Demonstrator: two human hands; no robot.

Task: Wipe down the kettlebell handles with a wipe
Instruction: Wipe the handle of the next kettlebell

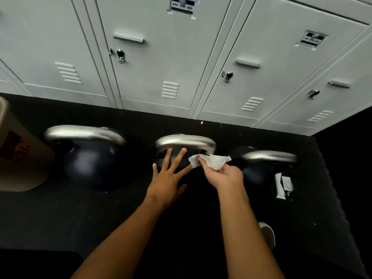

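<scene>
Right hand (pixel 223 176): thumb and fingers pinch a crumpled white wipe (pixel 211 161). Its loose edge lies at the right bend of the middle handle (pixel 185 140); contact cannot be confirmed.

Left hand (pixel 167 184): fingers straight and spread, holding nothing. Two fingertips touch or sit just under that handle's left half.

Step in hand, by judgement: wiping the middle handle. Recommended: steady the handle with the left hand, fold the wipe around the bar rather than dabbing, and draw it bend to bend, underside included.

Left handle (pixel 84 133) and right handle (pixel 269 156) stand either side on the dark floor (pixel 120 208), before grey lockers (pixel 171 57).
</scene>
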